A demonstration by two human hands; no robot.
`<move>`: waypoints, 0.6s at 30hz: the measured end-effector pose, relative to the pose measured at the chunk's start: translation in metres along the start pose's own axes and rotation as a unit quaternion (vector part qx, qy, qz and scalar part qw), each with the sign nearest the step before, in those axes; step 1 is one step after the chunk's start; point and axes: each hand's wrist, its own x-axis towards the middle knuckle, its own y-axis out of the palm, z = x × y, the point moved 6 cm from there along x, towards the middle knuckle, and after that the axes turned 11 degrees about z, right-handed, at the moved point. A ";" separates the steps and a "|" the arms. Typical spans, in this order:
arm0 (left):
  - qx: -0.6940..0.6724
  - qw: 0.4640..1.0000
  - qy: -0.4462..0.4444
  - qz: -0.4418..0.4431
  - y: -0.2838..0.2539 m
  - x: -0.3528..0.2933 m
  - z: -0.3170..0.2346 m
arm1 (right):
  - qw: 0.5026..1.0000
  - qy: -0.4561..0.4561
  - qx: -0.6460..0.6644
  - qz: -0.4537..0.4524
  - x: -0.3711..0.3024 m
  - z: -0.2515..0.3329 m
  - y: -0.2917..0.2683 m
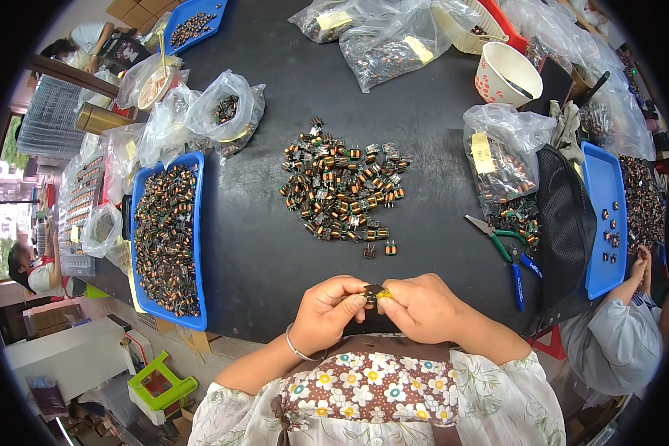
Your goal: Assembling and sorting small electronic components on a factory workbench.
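Close to my body, at the table's near edge, my two hands meet over a small dark coil component (371, 296). My left hand (325, 311) pinches it between thumb and fingers. Against its right side my right hand (425, 306) is closed on a small yellow piece (383, 294), whose kind I cannot make out. Just beyond the hands lie two loose coil components (391, 248), one copper-wound side showing. Farther out, a loose pile of copper-wound coil components (342, 186) with metal pins covers the middle of the black table (253, 245).
A blue tray (203, 245) full of coils stands at the left. Right of the pile lie green-handled pliers (498, 236), a blue-handled tool (517, 286) and a coil-filled plastic bag (490, 160). A patterned bucket (507, 70) stands far right. Another person (617, 334) sits at right.
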 end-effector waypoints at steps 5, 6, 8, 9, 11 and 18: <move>0.107 0.994 0.019 -0.012 0.001 -0.001 -0.007 | 0.997 -0.028 0.066 -0.010 0.001 -0.002 -0.001; 0.107 0.994 0.020 -0.013 0.002 0.000 -0.006 | 0.996 -0.036 0.078 -0.023 0.001 -0.001 -0.003; 0.027 0.999 0.021 -0.033 0.000 0.001 -0.003 | 0.996 -0.028 0.061 -0.060 -0.002 -0.003 -0.004; 0.028 0.999 0.022 -0.034 -0.001 0.001 -0.002 | 0.994 -0.019 0.044 -0.098 -0.004 -0.004 -0.007; -0.095 0.995 -0.019 -0.016 -0.003 0.002 0.007 | 0.995 -0.015 0.011 -0.101 -0.005 0.000 -0.007; -0.197 0.979 -0.044 -0.016 -0.002 0.003 0.010 | 0.991 -0.020 -0.063 -0.113 -0.004 0.007 -0.007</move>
